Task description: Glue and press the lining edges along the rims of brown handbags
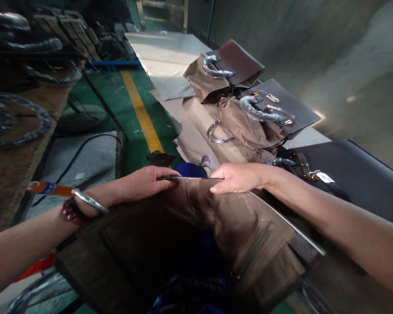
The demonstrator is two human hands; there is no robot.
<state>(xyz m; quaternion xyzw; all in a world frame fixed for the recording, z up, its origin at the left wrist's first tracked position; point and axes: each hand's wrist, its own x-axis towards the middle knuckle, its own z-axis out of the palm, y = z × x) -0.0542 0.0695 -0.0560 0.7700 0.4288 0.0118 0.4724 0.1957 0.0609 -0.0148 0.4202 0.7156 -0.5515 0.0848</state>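
Note:
Directly below me gapes a handbag with a brown fabric lining [236, 213]. My left hand [147, 181] pinches the far rim, thumb on the lining side and fingers over the outside. A short way to the right, my right hand [237, 176] grips the same rim, its thumb pressed on the lining. The bag's inside is dark, and a zipper shows on the right part of the lining. Something blue [196, 279] appears at the bottom of the view; I cannot make out what it is.
On the right, a table covered in pale sheets [167, 43] bears several brown and dark handbags [224, 67] with plastic-wrapped handles. Left stands a brown-topped bench [6, 174] with more wrapped handles [36, 113]. An orange-handled tool [50, 188] lies near my left wrist. A yellow stripe [140, 113] crosses the green floor.

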